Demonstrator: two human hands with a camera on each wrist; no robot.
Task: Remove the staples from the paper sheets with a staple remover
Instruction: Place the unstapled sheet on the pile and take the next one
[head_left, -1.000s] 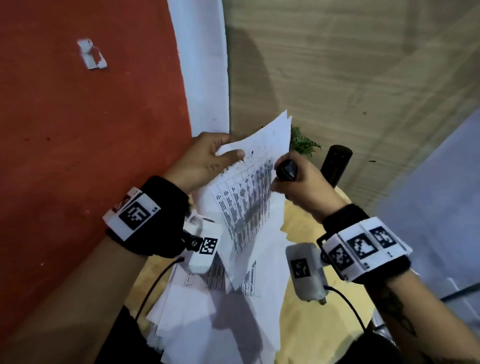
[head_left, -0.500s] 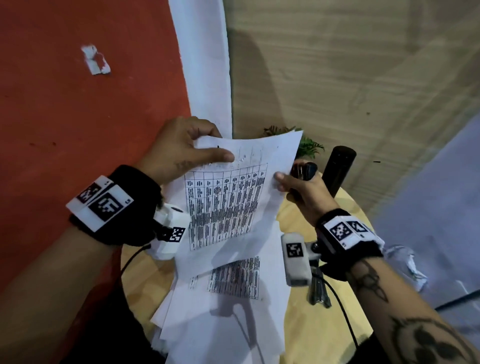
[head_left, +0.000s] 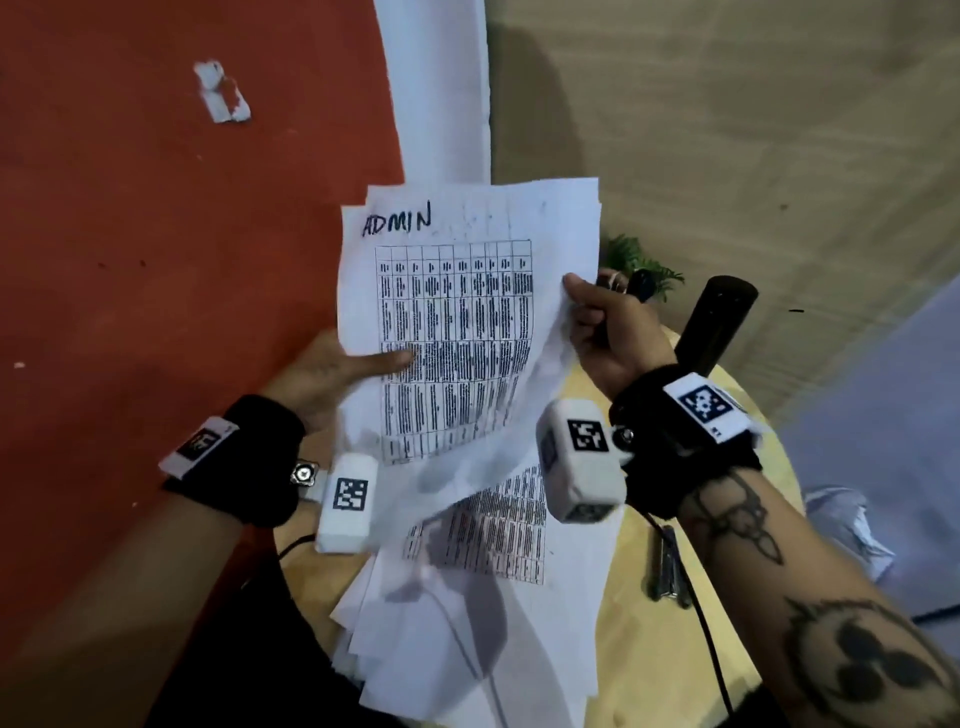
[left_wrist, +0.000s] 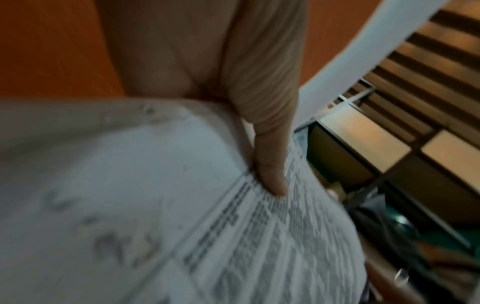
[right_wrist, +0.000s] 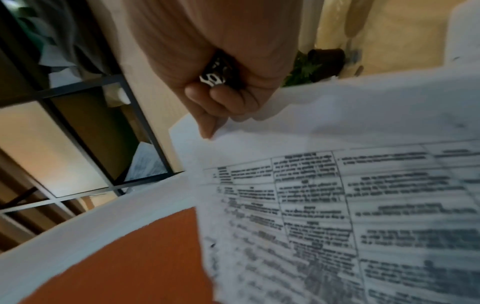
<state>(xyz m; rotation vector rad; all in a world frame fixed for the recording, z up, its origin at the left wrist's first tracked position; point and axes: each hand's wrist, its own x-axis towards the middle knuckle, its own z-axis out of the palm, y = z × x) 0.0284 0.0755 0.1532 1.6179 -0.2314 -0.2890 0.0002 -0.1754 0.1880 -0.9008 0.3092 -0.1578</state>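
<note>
I hold a set of printed paper sheets (head_left: 457, 332) upright in front of me, facing me, with "ADMIN" handwritten at the top. My left hand (head_left: 337, 374) grips the lower left edge, its thumb (left_wrist: 270, 164) pressed flat on the printed table. My right hand (head_left: 602, 322) pinches the right edge (right_wrist: 249, 131) between thumb and curled fingers. The black staple remover (head_left: 641, 285) sits in that same hand, poking out beyond the knuckles next to a ring (right_wrist: 211, 79). No staple can be made out in the blurred views.
A loose pile of more sheets (head_left: 467, 623) lies on the round wooden table (head_left: 649, 665) below my hands. A black cylinder (head_left: 717, 322) and a small green plant (head_left: 641, 262) stand at the far edge. A metal tool (head_left: 667, 569) lies on the right. Crumpled paper (head_left: 841, 525) lies beyond the table.
The sheets have swung from edge-on to facing me and risen. My left hand slid from the top edge down to the lower left edge. My right hand now pinches the right edge.
</note>
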